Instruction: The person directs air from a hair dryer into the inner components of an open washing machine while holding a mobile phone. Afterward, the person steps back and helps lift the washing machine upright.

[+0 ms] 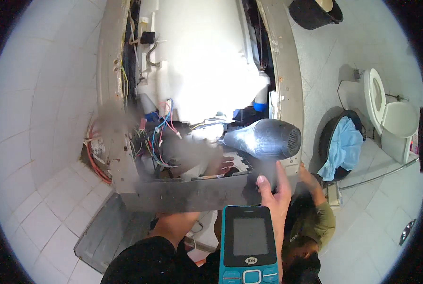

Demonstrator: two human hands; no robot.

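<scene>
My right hand [276, 196] is closed around the handle of a dark hair dryer [268, 137], its handle partly hidden by the fingers. The dryer's nozzle points left, over the opened end of a large appliance [287, 94]. My left hand [225, 164] shows only some fingers, stretched out inside the appliance beside a white part; a blurred patch hides its wrist. Loose coloured wires [159, 137] lie left of these fingers. A teal keypad phone [247, 241] covers part of my right forearm; what supports it cannot be seen.
A person in an olive shirt [322, 225] crouches at the right, one arm against the appliance. Farther right are a black basin [327, 142] with blue cloth [346, 144] and a toilet [400, 118]. A black bucket [310, 16] stands far right, a grey panel [105, 236] lower left.
</scene>
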